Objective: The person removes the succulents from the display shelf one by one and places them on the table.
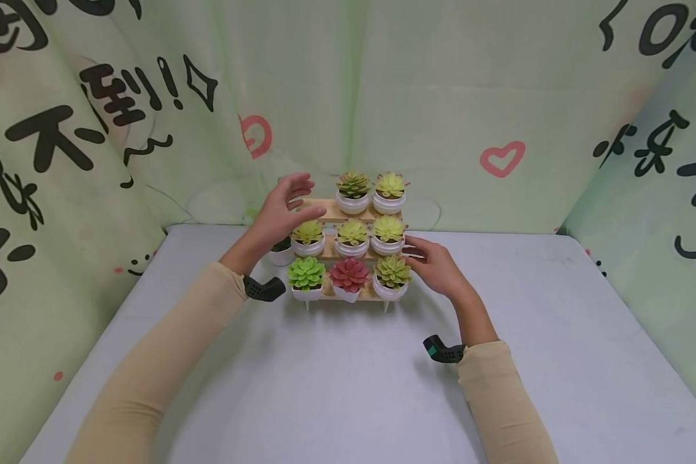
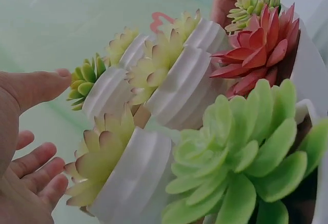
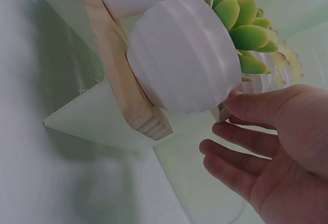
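Potted artificial succulents stand on a three-tier wooden plant stand point(image 1: 364, 253) at the table's far side. My left hand point(image 1: 285, 207) is held up at the top tier's left end, fingers spread and holding nothing. In the left wrist view, its thumb points toward a green succulent point(image 2: 87, 80) on the top tier. At the stand's right side, my right hand point(image 1: 435, 263) pinches the middle shelf's end point(image 3: 221, 113) between thumb and forefinger, its other fingers apart from the wood. The bottom tier bears a bright green succulent point(image 1: 307, 274), a red succulent point(image 1: 350, 276) and a yellow-green succulent point(image 1: 392, 272).
A dark-leaved plant in a white pot point(image 1: 281, 256) stands on the table left of the stand, partly behind my left wrist. The white table point(image 1: 348, 380) ends close behind the stand at a pale green curtain point(image 1: 429, 116) printed with black characters.
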